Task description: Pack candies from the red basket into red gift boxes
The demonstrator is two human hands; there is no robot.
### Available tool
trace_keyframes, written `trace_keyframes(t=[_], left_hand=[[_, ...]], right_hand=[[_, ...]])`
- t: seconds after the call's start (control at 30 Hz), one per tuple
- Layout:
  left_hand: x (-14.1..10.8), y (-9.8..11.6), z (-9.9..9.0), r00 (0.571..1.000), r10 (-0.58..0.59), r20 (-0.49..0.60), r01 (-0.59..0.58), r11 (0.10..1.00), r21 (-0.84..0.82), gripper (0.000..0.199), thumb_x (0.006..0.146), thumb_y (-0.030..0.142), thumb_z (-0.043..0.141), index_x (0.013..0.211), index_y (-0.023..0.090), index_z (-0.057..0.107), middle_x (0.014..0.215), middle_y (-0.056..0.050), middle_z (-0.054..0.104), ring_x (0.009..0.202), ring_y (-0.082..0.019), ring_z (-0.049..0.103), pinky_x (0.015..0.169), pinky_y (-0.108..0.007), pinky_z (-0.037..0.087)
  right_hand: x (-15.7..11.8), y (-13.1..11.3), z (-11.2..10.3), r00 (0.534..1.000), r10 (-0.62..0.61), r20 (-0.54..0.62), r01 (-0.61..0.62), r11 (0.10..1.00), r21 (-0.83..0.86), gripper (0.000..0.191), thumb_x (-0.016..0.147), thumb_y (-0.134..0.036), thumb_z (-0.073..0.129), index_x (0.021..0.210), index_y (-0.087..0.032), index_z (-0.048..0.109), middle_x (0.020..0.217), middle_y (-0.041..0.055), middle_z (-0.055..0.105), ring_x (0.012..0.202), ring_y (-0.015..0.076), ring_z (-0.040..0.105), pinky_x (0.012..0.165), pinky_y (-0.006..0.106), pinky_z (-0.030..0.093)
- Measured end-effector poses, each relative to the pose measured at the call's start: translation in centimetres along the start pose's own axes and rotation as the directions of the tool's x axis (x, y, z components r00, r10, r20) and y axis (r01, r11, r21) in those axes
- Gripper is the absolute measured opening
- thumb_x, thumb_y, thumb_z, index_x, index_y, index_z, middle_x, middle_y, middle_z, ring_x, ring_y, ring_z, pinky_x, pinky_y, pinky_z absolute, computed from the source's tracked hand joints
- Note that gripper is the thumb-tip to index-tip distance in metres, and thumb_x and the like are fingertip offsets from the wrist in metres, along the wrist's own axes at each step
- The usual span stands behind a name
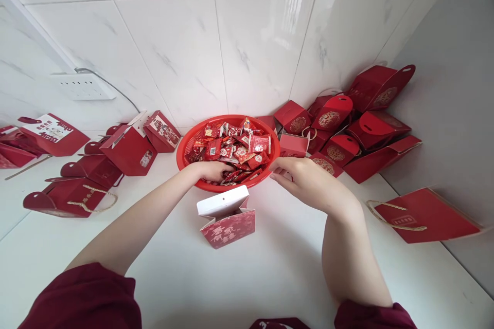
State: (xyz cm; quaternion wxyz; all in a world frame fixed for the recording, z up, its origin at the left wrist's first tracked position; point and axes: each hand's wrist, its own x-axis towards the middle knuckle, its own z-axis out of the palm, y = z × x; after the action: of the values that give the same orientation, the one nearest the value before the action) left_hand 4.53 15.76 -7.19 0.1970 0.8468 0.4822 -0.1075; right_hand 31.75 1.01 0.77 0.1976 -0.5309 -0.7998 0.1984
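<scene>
Reaching into a red basket (182,151) at its 7 o'clock, the left hand (216,170): fingers bent down among wrapped packets (241,153); tips hidden, so whether it grips any cannot be told. Right hand (299,172): beside the basket's 4 o'clock rim, fingers loosely curled, nothing visible between them; contact with the rim uncertain.

Clock positions below are from the basket.

Carton (231,229), one, red, top open, white flap raised: 6 o'clock, its flap edge close against the near rim. White surface (289,267) shows around it, widest towards 5 and 6 o'clock, bounded either side by the forearms.

Boxes (129,151), red, several: 9 o'clock, the nearest just beside the rim.

Boxes with gold emblems (330,120), stacked: 2 to 3 o'clock, crowding that rim.

Bag with rope handles (428,216): between 3 and 4 o'clock, well apart, near the grey side wall (443,128).

Tiled wall (173,51): 12 o'clock, close behind the far rim.
</scene>
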Motion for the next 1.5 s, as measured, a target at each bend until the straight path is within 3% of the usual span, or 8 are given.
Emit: trace_keyframes(t=[0.23, 0.47, 0.73, 0.9, 1.03, 1.13, 1.33, 1.5], left_hand=[[-0.4, -0.2, 0.0, 0.995, -0.075, -0.073, 0.075, 0.997, 0.0, 0.058, 0.074, 0.022, 0.06, 0.132, 0.025, 0.06, 0.116, -0.01, 0.071, 0.095, -0.029, 0.069, 0.079, -0.032, 0.053], [0.2, 1.0, -0.5, 0.997, -0.06, 0.056, 0.069, 0.98, -0.186, 0.047, 0.088, 0.026, 0.041, 0.131, 0.021, 0.059, 0.068, -0.001, 0.071, 0.042, -0.014, 0.055, 0.045, -0.024, 0.044], [2.7, 1.7, 0.3, 0.995, -0.096, 0.003, 0.095, 0.978, -0.186, 0.025, 0.087, 0.037, 0.062, 0.087, 0.013, 0.07, 0.059, 0.001, 0.063, 0.048, -0.011, 0.055, 0.054, -0.025, 0.048], [2.5, 1.8, 0.2, 0.999, -0.001, -0.049, -0.012, 0.967, -0.256, 0.032, 0.084, 0.046, 0.062, 0.088, 0.017, 0.074, 0.051, 0.003, 0.057, 0.041, -0.011, 0.051, 0.049, -0.022, 0.045], [2.2, 2.5, 0.2, 0.984, 0.115, -0.134, -0.148, 0.953, -0.263, 0.04, 0.092, 0.045, 0.049, 0.113, 0.019, 0.069, 0.072, 0.0, 0.069, 0.058, -0.014, 0.062, 0.06, -0.023, 0.05], [2.2, 2.9, 0.3, 0.966, 0.184, -0.181, -0.222, 0.951, -0.215, 0.051, 0.084, 0.034, 0.061, 0.133, 0.02, 0.057, 0.091, -0.002, 0.073, 0.078, -0.017, 0.067, 0.074, -0.024, 0.052], [2.4, 2.4, 0.3, 0.955, 0.171, -0.244, -0.193, 0.979, -0.068, 0.045, 0.091, 0.02, 0.042, 0.134, 0.022, 0.057, 0.132, -0.005, 0.064, 0.118, -0.021, 0.061, 0.103, -0.03, 0.044], [2.2, 2.2, 0.2, 0.959, 0.096, -0.265, -0.085, 0.995, 0.055, 0.054, 0.078, 0.021, 0.061, 0.132, 0.019, 0.053, 0.119, -0.011, 0.068, 0.112, -0.03, 0.063, 0.087, -0.034, 0.05]], right_hand=[[-0.2, 0.3, -0.3, 1.0, 0.019, -0.015, -0.019, 1.0, -0.005, 0.021, 0.096, -0.032, 0.046, 0.1, -0.024, 0.066, 0.088, 0.0021, 0.07, 0.075, 0.0182, 0.062, 0.061, 0.028, 0.042], [0.2, 0.5, -0.3, 0.999, 0.037, -0.03, -0.038, 0.999, -0.025, 0.021, 0.096, -0.03, 0.046, 0.099, -0.023, 0.066, 0.086, 0.0034, 0.07, 0.076, 0.0189, 0.064, 0.06, 0.026, 0.041], [0.4, 0.2, -0.2, 0.999, 0.018, -0.036, -0.02, 0.999, -0.049, 0.022, 0.097, -0.032, 0.047, 0.097, -0.024, 0.066, 0.081, 0.0044, 0.07, 0.073, 0.0201, 0.065, 0.06, 0.027, 0.043], [0.3, 0.2, -0.2, 0.999, 0.02, -0.041, -0.022, 0.998, -0.059, 0.021, 0.096, -0.032, 0.047, 0.098, -0.023, 0.066, 0.081, 0.0046, 0.069, 0.072, 0.0201, 0.065, 0.061, 0.027, 0.043], [0.1, 0.1, -0.3, 0.999, 0.025, -0.046, -0.027, 0.998, -0.06, 0.021, 0.096, -0.032, 0.047, 0.098, -0.023, 0.066, 0.083, 0.0047, 0.07, 0.074, 0.0202, 0.065, 0.06, 0.027, 0.043], [0.0, 0.2, -0.3, 0.999, 0.025, -0.048, -0.028, 0.998, -0.062, 0.021, 0.096, -0.032, 0.047, 0.097, -0.023, 0.066, 0.083, 0.0049, 0.07, 0.074, 0.0205, 0.065, 0.06, 0.027, 0.042], [0.1, 0.5, -0.3, 0.998, 0.043, -0.055, -0.047, 0.996, -0.071, 0.02, 0.096, -0.032, 0.047, 0.096, -0.023, 0.065, 0.08, 0.0049, 0.069, 0.072, 0.0211, 0.065, 0.06, 0.028, 0.042], [0.3, 0.6, -0.3, 0.998, 0.045, -0.046, -0.048, 0.996, -0.076, 0.019, 0.097, -0.032, 0.048, 0.095, -0.023, 0.065, 0.08, 0.0049, 0.069, 0.073, 0.0212, 0.065, 0.06, 0.028, 0.041]])
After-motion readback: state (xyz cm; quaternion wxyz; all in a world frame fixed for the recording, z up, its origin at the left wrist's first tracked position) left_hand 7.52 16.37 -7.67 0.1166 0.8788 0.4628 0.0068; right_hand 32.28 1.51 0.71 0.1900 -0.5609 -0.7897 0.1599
